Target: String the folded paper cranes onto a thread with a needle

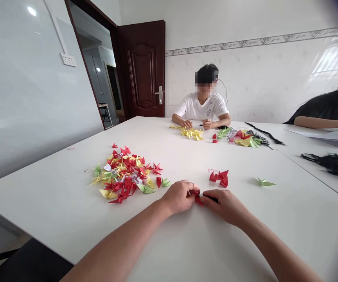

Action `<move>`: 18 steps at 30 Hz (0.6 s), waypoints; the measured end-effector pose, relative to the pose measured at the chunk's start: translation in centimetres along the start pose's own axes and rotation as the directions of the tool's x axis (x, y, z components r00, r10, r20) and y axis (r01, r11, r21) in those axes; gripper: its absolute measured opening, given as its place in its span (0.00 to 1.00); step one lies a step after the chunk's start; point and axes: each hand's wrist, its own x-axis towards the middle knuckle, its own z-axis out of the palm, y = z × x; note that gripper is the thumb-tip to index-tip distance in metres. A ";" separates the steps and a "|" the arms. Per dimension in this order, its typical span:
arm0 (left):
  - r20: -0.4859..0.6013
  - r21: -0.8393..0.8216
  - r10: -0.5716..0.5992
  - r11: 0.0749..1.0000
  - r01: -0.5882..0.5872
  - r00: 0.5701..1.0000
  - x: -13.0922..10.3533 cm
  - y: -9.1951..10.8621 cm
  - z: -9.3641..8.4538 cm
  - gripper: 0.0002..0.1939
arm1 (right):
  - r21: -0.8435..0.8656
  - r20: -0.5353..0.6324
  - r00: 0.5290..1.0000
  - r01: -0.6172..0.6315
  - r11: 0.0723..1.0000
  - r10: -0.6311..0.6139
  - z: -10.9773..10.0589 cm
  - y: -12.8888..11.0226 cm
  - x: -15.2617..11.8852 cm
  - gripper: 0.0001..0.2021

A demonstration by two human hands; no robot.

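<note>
The left hand (pixel 179 197) pinches a red folded paper (pixel 198 200); the right hand (pixel 227 205) grips one slim black tool (pixel 212 198), its long axis aimed leftward at that paper, which sits between both hands' fingertips. Just beyond I count three red paper pieces (pixel 213 177); farther right, one green paper crane (pixel 265 182); leftward, one heap of paper cranes (pixel 124 174), too jumbled to count.

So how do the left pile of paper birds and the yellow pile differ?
The left pile mixes red, yellow, green and more; the yellow pile looks all yellow. The left pile is nearer and looks bigger; the yellow pile is farther and looks smaller. Both are folded paper on the table.
</note>
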 end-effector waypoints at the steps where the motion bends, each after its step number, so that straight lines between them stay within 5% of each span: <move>1: -0.003 0.003 0.001 1.000 -0.001 1.000 0.0 0.0 0.0 0.14 | 0.000 0.001 1.000 0.001 1.000 -0.001 0.0 0.0 0.0 0.19; 18: 0.005 -0.003 0.010 1.000 -0.010 1.000 0.0 0.0 -0.1 0.13 | 0.031 0.014 1.000 -0.002 1.000 0.002 -0.1 0.1 0.0 0.19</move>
